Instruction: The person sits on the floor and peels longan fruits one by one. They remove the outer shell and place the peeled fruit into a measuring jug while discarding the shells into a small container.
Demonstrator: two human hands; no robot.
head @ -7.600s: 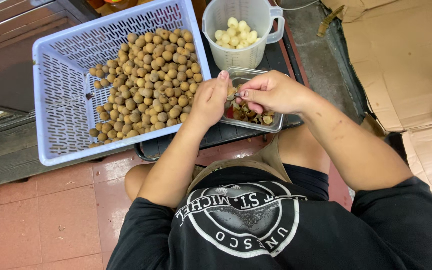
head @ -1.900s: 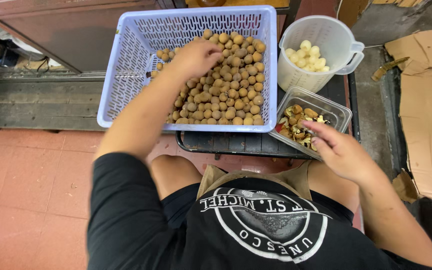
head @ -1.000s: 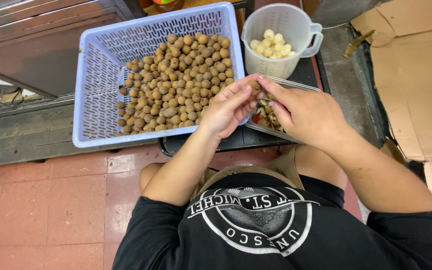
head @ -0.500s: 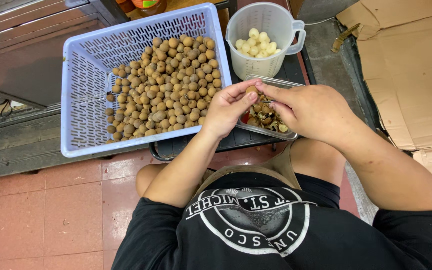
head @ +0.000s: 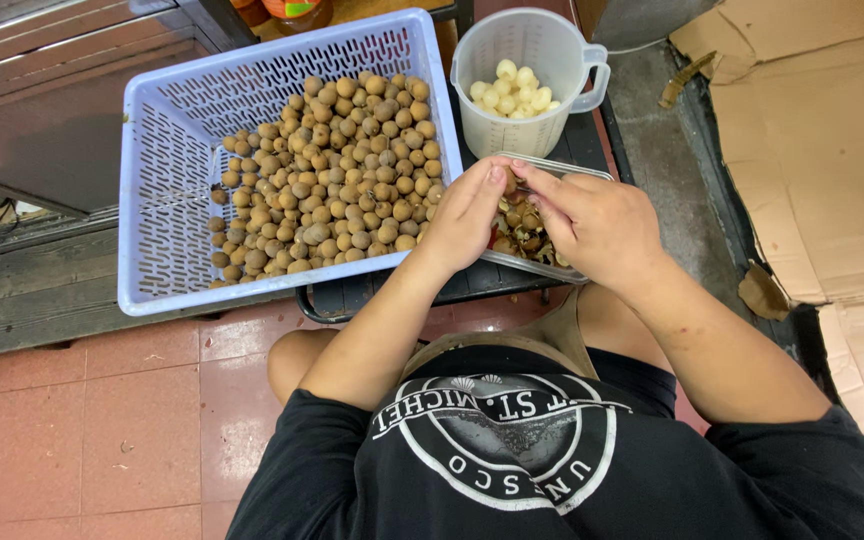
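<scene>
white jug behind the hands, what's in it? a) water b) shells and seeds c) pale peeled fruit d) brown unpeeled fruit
c: the white jug holds a small heap of pale peeled fruit, while the brown unpeeled fruit lies in the blue basket.

Basket (head: 167,150) and jug (head: 527,85) hem the tray (head: 552,175); right side open.

Pale lavender-blue perforated basket (head: 167,150) of tan-brown round fruits (head: 342,180); translucent white jug (head: 527,85) of creamy white peeled fruit (head: 512,90); clear tray (head: 552,170) of brown and reddish peels (head: 522,225); black shirt (head: 512,460) with white circular print; terracotta-red floor tiles (head: 82,430); tan cardboard (head: 812,140)
</scene>
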